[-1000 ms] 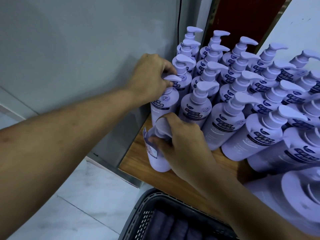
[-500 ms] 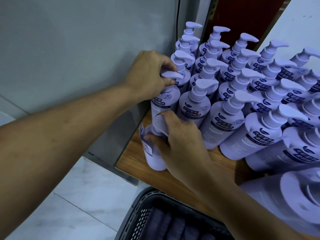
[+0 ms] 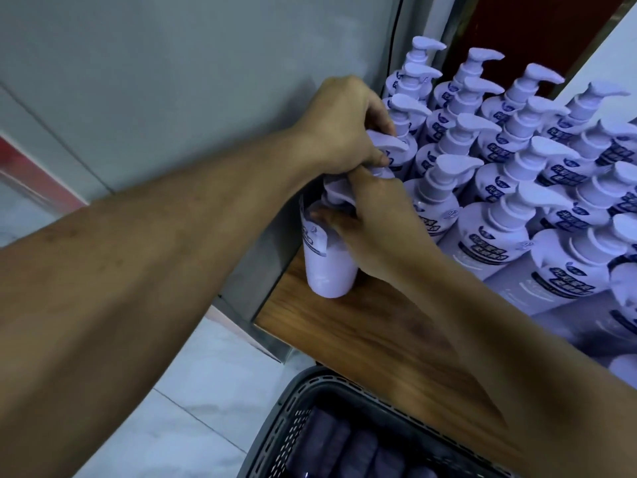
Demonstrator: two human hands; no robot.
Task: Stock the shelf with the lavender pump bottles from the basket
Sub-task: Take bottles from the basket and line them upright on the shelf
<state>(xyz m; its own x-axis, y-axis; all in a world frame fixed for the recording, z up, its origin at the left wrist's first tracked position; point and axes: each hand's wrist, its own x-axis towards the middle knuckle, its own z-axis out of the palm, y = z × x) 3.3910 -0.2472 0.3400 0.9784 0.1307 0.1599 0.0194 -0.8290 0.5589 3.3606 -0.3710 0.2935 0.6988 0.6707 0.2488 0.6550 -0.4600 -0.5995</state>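
Several lavender pump bottles stand in rows on the wooden shelf. My right hand grips the pump neck of the front-left bottle, which stands at the shelf's left front corner. My left hand holds the pump head of the bottle just behind it, beside the grey side wall. The dark mesh basket sits below the shelf edge with more lavender bottles lying in it.
A grey panel walls the shelf's left side. White tiled floor lies lower left. A dark red panel stands behind the rows. A large lavender bottle is close at the right edge.
Both hands keep their bottles. The front-left bottle has been pushed back along the shelf until it stands against the bottle behind it, and my two hands now meet.
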